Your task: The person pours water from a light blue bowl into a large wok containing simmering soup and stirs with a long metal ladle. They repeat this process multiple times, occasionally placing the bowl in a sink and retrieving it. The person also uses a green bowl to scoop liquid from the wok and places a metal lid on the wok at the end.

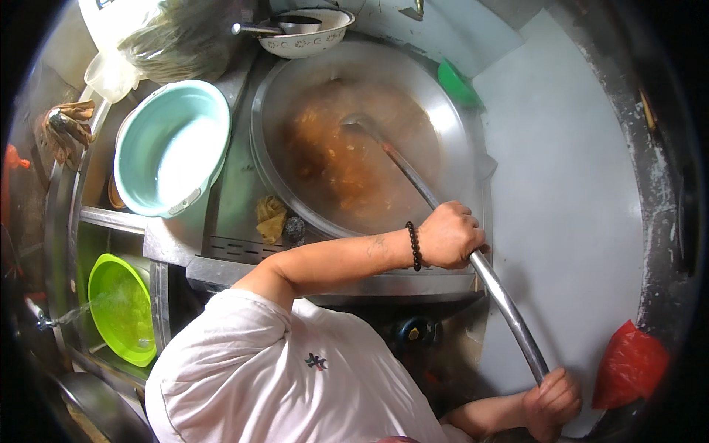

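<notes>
Both hands hold one long metal handle of a cooking ladle or shovel (508, 302). My left hand (451, 235), with a dark bead bracelet at the wrist, wraps the handle near its middle, over the wok's near right rim. Lower right, my right hand (553, 397) closes around the handle's end. The handle slants up and left into a large metal wok (460, 166). Its head is partly sunk in the reddish-brown broth (354, 183), so its exact shape is hidden. Steam blurs the broth, where pale bits float.
Behind the wok, an enamel basin (304, 45) holds a dark-topped pan. A green plastic scoop (458, 83) rests at the right rim. Leftward are a light-blue tub (171, 149), a cloth (271, 219) and a lime basin (119, 310) under running water. A red plastic bag (630, 365) lies right.
</notes>
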Motion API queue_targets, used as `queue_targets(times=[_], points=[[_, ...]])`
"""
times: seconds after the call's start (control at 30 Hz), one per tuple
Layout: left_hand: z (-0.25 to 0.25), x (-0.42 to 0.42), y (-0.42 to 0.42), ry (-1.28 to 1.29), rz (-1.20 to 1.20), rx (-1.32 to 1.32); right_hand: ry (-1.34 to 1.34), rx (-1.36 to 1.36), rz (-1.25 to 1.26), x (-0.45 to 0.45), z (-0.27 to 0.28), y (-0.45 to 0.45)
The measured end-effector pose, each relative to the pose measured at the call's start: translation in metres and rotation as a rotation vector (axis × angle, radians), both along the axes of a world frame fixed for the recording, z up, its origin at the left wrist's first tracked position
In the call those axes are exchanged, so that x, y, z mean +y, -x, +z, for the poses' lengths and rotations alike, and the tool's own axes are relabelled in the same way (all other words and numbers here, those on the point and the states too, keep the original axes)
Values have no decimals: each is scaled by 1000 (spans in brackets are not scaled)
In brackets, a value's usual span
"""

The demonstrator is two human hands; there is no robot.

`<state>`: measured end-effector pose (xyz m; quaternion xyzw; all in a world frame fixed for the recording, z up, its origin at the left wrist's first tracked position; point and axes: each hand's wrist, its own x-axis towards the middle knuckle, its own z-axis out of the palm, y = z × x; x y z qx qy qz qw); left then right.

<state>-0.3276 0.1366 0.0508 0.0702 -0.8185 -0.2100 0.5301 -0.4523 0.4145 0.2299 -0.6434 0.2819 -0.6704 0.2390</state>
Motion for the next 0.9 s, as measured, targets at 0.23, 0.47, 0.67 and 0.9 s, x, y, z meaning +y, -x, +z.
queue_targets(times=[0.23, 0.47, 0.67, 0.9], points=[[7, -24, -6, 98, 271, 102, -51, -142, -112, -19, -15, -8], [-10, -23, -9, 92, 472, 134, -138, -179, -10, -30, -44, 26], [-41, -10, -3, 80, 586, 200, -177, -307, -47, -39, -63, 32], [-60, 29, 35, -74, 492, 121, -152, -340, -144, -12, -70, 61]])
